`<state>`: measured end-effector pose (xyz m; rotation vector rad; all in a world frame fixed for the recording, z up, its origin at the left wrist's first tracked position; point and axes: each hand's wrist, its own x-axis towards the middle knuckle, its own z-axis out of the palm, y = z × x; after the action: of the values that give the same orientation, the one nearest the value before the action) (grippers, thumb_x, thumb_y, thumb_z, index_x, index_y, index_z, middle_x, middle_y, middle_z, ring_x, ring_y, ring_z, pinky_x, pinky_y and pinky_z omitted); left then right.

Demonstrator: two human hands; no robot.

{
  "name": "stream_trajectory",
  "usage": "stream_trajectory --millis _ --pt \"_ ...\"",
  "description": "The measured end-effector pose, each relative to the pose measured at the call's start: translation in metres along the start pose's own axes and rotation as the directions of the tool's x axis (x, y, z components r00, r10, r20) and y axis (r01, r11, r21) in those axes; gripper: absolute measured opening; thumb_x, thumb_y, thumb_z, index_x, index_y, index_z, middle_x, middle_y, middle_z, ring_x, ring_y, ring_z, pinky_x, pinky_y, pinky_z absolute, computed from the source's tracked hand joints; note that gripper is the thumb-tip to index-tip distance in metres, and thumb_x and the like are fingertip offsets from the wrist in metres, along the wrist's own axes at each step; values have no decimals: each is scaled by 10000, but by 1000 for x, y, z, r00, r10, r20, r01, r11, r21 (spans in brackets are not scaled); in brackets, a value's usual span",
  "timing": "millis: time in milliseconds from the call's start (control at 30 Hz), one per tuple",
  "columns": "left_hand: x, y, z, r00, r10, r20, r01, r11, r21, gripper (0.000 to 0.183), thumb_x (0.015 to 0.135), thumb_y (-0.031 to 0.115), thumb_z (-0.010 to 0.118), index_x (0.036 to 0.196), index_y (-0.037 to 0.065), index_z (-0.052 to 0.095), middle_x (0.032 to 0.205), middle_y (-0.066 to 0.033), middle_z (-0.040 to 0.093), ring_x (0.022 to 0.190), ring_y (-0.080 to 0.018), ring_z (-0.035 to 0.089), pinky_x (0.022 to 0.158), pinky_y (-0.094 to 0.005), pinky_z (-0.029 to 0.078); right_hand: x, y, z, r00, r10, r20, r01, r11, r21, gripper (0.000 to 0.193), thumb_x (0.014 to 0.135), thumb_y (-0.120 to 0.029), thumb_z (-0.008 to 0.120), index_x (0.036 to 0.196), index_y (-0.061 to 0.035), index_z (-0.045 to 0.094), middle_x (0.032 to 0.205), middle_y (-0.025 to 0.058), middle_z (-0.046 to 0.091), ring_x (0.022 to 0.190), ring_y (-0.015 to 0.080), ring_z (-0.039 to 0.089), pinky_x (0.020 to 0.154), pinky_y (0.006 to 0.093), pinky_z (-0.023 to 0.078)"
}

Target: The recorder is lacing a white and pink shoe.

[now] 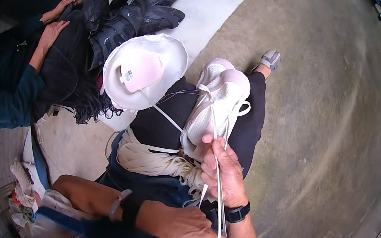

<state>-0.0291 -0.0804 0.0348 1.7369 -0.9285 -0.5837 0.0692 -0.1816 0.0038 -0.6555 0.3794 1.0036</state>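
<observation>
Across my dark-clad lap (153, 128) lay the white shoe (201, 116) with pink lining, just beyond my hands and a little to the right. The white lace (219, 202) already crossed its front, with a loop standing out on the right, yet its long ends ran free toward me and no finished bow showed, so I judged the lacing only partway done. My left hand (187, 227), nearest me, was closed around the drawn-out lace; my right hand (223, 167), farther off, pinched it between thumb and curled fingers. To the left, a rounded, open-mouthed white holder (176, 58), bowl or bag I could not tell, had a pale pink piece (144, 68) bearing a small label inside. Nearer lay a loose cream lace bundle (144, 156), seemingly left to be used. Farther left, a co-worker's hand (51, 35) rested by black shoes (126, 20).
</observation>
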Motion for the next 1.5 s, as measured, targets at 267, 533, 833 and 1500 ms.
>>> stream_trajectory --millis 267,533,833,1500 --pt "-38 -21 -87 929 -278 245 367 787 -496 281 968 234 552 1144 40 651 1002 -148 676 854 -233 673 787 -352 516 -84 -39 -30 837 155 524 264 725 -636 192 965 -44 561 1037 95 671 948 154 705 787 218 678 729 314 524" --pt "0 -106 -129 572 -263 -777 526 844 102 146 916 139 599 941 -5 592 774 -144 629 690 -271 630 640 -370 493 -32 -9 3 755 174 632 473 524 -709 168 1007 -152 522 1049 -30 630 922 109 680 763 246 634 678 342 488" --pt "-9 -77 -137 609 -763 -216 669 640 -378 382 969 319 534 968 -53 622 822 -171 668 695 -262 669 617 -354 536 -25 8 32 880 103 464 403 356 -843 144 962 -79 519 1070 -1 573 864 179 656 778 385 632 671 419 487" --pt "-40 -53 -84 618 -767 -173 520 564 -642 300 988 218 553 789 4 621 604 13 555 524 -46 531 476 -209 416 7 -50 -17 696 -686 211 242 -52 -969 161 924 -73 603 1034 33 654 834 112 633 705 184 596 637 317 487"
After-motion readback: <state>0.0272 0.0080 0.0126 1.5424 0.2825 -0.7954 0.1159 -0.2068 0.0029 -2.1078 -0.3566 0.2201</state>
